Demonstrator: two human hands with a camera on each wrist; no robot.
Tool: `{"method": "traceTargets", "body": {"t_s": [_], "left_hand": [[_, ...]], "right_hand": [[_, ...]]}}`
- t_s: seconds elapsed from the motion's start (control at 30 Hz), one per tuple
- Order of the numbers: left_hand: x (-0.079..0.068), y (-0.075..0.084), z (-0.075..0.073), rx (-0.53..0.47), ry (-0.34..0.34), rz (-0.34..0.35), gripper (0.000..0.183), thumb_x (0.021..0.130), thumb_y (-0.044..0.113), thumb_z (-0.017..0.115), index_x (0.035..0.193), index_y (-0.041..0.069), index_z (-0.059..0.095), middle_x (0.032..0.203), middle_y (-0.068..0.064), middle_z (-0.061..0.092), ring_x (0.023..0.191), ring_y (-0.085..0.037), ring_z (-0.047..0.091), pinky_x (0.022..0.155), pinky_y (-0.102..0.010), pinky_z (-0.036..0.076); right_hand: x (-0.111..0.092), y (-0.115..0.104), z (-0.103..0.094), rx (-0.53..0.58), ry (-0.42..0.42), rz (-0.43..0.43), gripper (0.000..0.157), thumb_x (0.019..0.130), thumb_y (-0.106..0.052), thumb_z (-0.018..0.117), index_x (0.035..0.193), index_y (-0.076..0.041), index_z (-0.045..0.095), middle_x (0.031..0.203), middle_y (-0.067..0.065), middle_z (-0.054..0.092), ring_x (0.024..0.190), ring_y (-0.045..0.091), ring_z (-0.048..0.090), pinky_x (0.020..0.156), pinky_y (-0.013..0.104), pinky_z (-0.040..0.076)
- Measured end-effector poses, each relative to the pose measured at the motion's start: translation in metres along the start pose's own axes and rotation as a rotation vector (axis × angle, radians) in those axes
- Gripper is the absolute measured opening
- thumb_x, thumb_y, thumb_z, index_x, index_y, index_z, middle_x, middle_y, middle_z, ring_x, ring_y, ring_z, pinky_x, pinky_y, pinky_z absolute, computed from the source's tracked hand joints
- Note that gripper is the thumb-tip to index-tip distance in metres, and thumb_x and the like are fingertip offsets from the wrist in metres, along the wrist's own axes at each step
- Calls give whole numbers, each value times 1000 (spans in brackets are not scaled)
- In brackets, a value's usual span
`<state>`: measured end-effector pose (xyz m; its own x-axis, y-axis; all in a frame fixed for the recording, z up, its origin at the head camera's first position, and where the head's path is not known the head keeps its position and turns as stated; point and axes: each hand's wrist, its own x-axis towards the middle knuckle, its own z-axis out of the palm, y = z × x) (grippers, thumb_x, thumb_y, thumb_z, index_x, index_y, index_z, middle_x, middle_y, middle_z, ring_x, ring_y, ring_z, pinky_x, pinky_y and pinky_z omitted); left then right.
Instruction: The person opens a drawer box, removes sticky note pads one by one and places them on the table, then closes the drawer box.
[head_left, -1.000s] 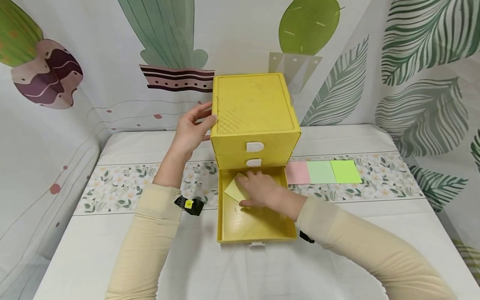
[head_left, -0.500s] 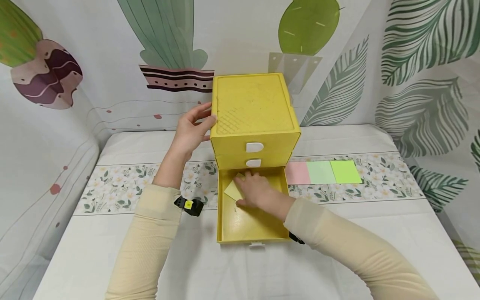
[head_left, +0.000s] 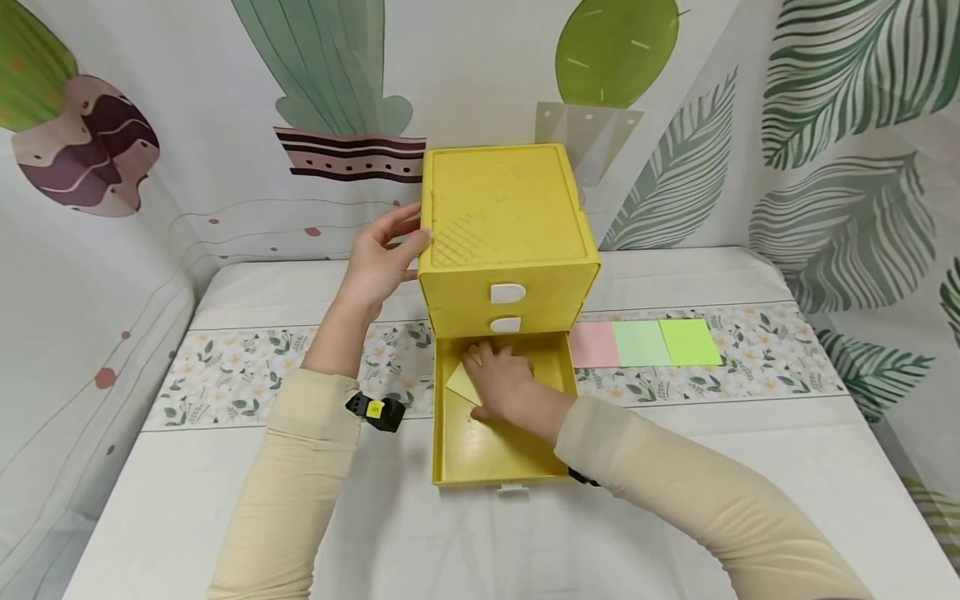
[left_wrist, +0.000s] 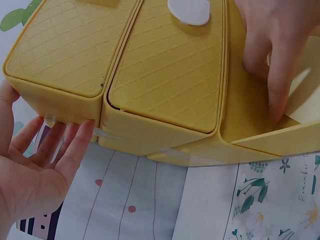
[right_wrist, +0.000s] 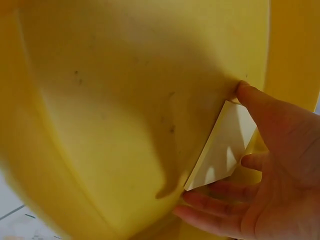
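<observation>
A yellow drawer cabinet [head_left: 510, 204] stands at the back of the table, its bottom drawer [head_left: 498, 458] pulled out. My left hand [head_left: 378, 262] rests against the cabinet's left side. In the left wrist view, extended fingers [left_wrist: 70, 150] touch that side near the top. A pale yellow pad of sticky notes [head_left: 463, 385] lies toward the back left of the drawer. Over it is my right hand [head_left: 504, 387], partly covering it. The right wrist view shows the thumb at one corner of the pad [right_wrist: 220, 150] and the fingertips by its opposite edge, not closed round it.
Pink [head_left: 595, 345], mint [head_left: 642, 343] and bright green [head_left: 690, 342] sticky-note pads lie in a row right of the cabinet. Two upper drawers with white handles [head_left: 507, 293] are shut. A floral strip [head_left: 247, 375] crosses the white tablecloth; patterned curtains hang behind.
My right hand has shifted left within the drawer, closer over the pale yellow pad. The left hand keeps its place on the cabinet, and the pad has not visibly moved.
</observation>
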<state>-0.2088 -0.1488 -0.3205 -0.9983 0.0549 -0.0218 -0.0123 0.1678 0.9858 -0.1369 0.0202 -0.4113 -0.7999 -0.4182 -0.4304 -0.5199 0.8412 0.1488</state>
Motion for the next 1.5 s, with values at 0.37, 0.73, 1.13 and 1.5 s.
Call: {"method": "traceTargets", "body": {"t_s": [0.37, 0.73, 1.13, 1.5], "left_hand": [[1, 0, 1, 0, 2, -3, 45, 90, 27, 60, 133, 30, 48, 130, -1, 49, 111, -18, 53, 78, -34, 56], [1, 0, 1, 6, 0, 3, 45, 90, 27, 60, 134, 29, 48, 130, -1, 49, 112, -18, 53, 78, -34, 56], [1, -1, 0, 7, -2, 5, 45, 90, 27, 60, 134, 29, 48, 130, -1, 49, 112, -17, 53, 79, -34, 56], [0, -1, 0, 6, -2, -2, 45, 90, 28, 59, 134, 29, 47, 130, -1, 49, 112, -18, 53, 80, -35, 55]], "right_hand": [[3, 0, -3, 19, 7, 2, 91, 77, -54, 67, 145, -9, 25, 139, 13, 34, 115, 34, 47, 78, 39, 54], [7, 3, -4, -107, -23, -54, 88, 78, -56, 64, 140, -2, 35, 139, 16, 35, 120, 33, 43, 94, 36, 47], [5, 15, -2, 54, 14, -142, 85, 75, -47, 70, 136, 1, 36, 139, 19, 34, 122, 36, 39, 99, 40, 43], [-10, 24, -8, 145, 64, -227, 85, 71, -40, 77, 134, 1, 38, 135, 21, 37, 118, 39, 42, 99, 41, 43]]}}
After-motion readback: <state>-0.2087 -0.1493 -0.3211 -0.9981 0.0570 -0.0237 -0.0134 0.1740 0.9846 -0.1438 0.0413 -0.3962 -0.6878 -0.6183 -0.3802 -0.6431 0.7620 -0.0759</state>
